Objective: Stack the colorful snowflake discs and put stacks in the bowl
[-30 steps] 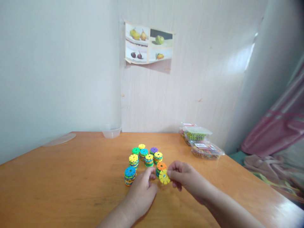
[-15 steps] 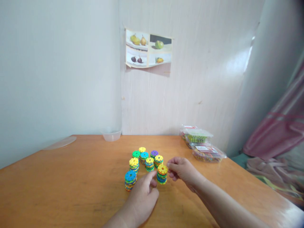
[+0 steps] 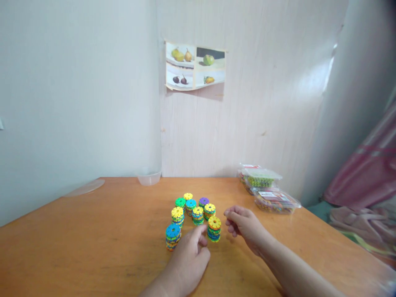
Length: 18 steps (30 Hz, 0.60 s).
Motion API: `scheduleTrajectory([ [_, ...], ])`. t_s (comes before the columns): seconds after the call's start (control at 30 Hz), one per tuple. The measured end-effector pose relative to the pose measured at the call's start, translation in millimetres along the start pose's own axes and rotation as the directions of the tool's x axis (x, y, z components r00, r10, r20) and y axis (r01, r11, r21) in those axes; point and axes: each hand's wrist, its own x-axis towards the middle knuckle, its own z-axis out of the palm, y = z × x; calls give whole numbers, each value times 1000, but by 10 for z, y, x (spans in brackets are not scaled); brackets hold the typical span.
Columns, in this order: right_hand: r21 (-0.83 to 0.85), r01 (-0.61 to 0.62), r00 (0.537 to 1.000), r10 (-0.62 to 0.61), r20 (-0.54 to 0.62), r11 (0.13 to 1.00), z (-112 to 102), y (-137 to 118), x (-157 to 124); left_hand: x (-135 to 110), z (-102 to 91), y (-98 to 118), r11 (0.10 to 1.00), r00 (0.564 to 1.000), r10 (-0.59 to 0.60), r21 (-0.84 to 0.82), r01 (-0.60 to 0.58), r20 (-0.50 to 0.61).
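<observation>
My left hand (image 3: 190, 258) has thumb and forefinger spread, a blue-topped stack (image 3: 173, 237) of discs left of its fingers and a yellow-topped stack (image 3: 214, 227) right beside the fingertips, touching or not I cannot tell. My right hand (image 3: 246, 227), thumb and forefinger pressed together, is just right of that stack. Beyond my fingertips stand more stacks (image 3: 198, 214), then clear boxes (image 3: 277, 202).

Multicoloured disc stacks (image 3: 214, 232) show 5 yellow tops, 2 blue, 1 green, 1 purple; the table (image 3: 102, 239) is orange-brown.
</observation>
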Motion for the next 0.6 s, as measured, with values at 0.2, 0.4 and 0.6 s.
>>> scheduleTrajectory([
  [0.2, -157, 49, 995, -63, -80, 986, -63, 281, 137, -7, -19, 21, 999, 999, -45, 7, 45, 12],
  [0.4, -520, 207, 946, -305, -110, 829, -111, 431, 277, -29, -35, 42, 998, 999, -38, -46, 38, -1],
  [0.6, -527, 231, 949, -308, -63, 818, -145, 431, 273, -90, -104, 192, 997, 998, 54, -52, -55, -23],
])
